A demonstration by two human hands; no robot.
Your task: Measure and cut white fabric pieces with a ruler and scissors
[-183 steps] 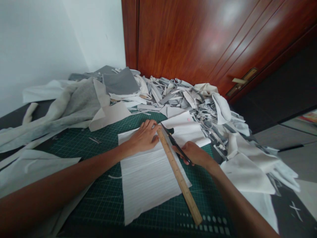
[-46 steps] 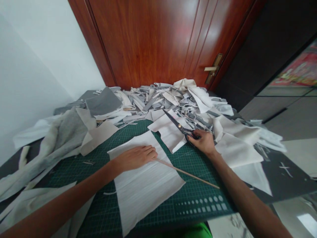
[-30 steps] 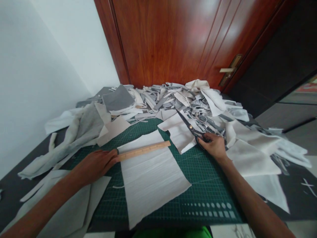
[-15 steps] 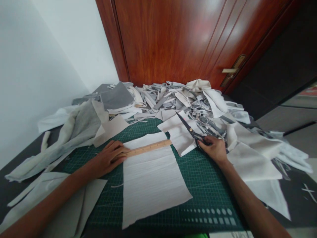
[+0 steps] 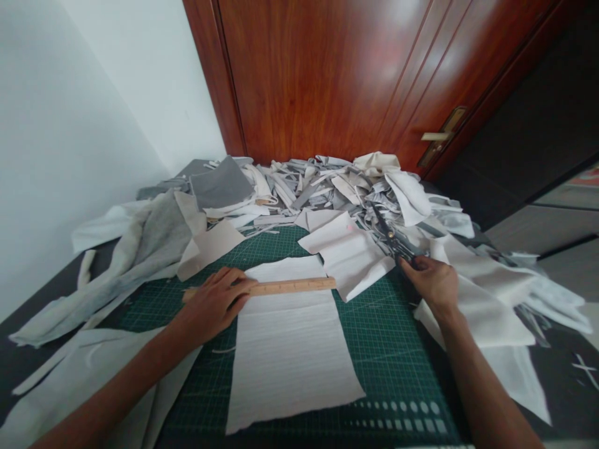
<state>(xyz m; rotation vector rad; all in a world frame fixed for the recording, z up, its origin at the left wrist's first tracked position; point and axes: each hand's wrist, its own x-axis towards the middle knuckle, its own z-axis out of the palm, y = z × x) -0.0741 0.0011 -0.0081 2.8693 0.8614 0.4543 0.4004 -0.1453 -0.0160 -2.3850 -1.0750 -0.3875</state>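
Left grip [image 5: 219, 302]: ruler [image 5: 294, 286] — right grip [image 5: 435, 287]: scissors [image 5: 390, 236], seemingly closed.

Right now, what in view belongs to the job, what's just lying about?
Job: wooden ruler, held by left hand; white sheet beneath; black scissors, in right hand; green mat.
Apparently lying about: scrap heap; grey piece; cream cloth, right.

The right hand [image 5: 433, 285] is curled in a grip; well left of it, the left hand [image 5: 219, 302] lies palm down.
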